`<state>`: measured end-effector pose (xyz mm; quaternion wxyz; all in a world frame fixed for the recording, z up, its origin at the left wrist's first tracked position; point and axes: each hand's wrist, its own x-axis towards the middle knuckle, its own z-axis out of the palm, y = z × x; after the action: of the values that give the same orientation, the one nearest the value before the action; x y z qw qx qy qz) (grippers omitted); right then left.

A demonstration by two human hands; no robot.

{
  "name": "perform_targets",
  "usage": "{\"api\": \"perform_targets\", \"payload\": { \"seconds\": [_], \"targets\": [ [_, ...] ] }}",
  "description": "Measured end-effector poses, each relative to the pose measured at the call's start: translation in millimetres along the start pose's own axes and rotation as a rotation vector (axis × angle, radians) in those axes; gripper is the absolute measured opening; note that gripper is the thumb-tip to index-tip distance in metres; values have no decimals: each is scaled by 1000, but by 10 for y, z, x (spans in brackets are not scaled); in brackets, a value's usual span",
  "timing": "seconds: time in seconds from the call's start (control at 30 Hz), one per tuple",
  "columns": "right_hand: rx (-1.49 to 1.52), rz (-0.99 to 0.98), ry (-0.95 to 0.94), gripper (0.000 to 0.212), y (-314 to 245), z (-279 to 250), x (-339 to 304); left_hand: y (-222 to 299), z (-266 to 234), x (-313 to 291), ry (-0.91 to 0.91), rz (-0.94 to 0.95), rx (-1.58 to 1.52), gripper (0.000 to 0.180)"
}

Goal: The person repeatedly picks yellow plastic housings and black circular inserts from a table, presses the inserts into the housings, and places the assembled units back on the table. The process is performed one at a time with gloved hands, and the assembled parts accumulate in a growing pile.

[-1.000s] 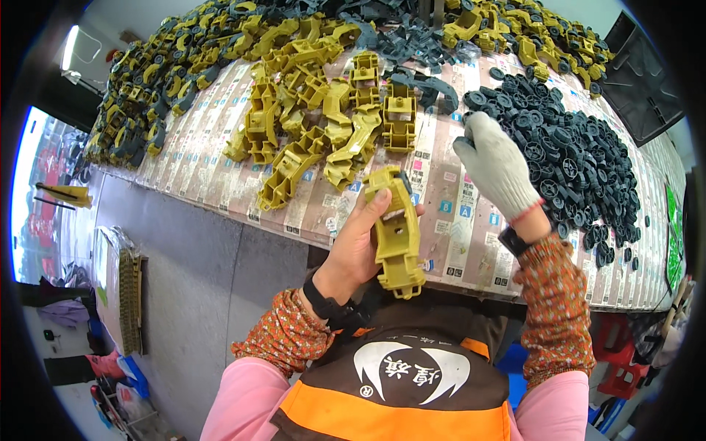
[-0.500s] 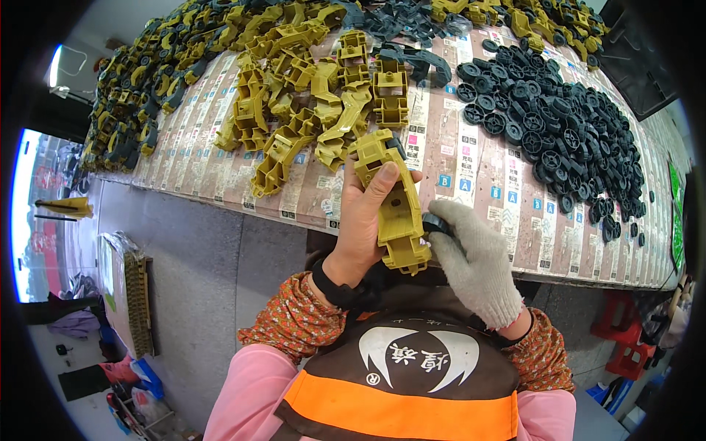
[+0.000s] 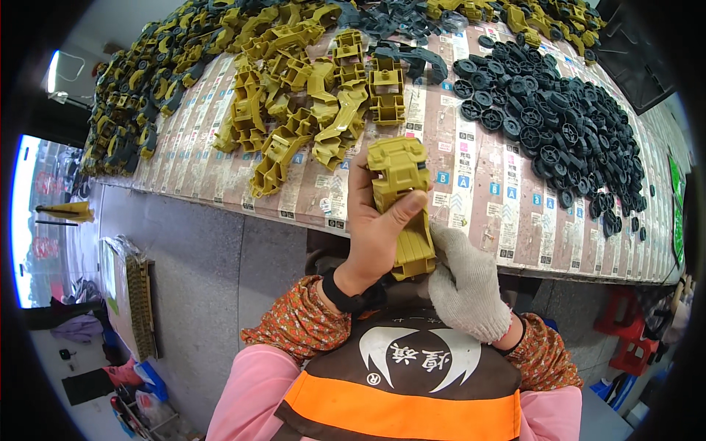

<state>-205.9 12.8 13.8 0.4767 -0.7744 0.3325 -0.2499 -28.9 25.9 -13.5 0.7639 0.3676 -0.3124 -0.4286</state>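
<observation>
My bare left hand grips a yellow plastic toy truck body, its thumb laid across the middle. The truck stands nearly lengthwise, cab end away from me, above the table's near edge. My right hand, in a pale knit glove, is closed against the truck's lower right side. Its fingertips are hidden there, and whatever they hold does not show. Beyond the left hand lies a loose heap of similar yellow truck bodies. A large pile of black toy wheels spreads over the right side of the table.
The table has a printed covering and a curved-looking near edge. Yellow-and-black toy vehicles crowd its far left. Dark plastic parts lie at the back. A red stool stands on the floor at right, and flattened stacked boards at left.
The truck body has turned in my left hand and now shows another side. The black wheel earlier in my right fingers is out of sight, with that hand close against the truck.
</observation>
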Motion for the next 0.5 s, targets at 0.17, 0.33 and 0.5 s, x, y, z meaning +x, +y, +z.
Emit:
{"api": "perform_targets", "payload": {
  "seconds": [0.17,0.33,0.5],
  "targets": [
    [-45,42,-82,44,-34,-81,114,-40,-34,10,-79,51,37,66],
    [-399,-3,-42,29,290,-498,1022,167,-126,139,24,-325,-76,63],
    [-1020,-200,196,21,670,-925,1889,261,-311,151,22,-573,-213,50]
  ]
}}
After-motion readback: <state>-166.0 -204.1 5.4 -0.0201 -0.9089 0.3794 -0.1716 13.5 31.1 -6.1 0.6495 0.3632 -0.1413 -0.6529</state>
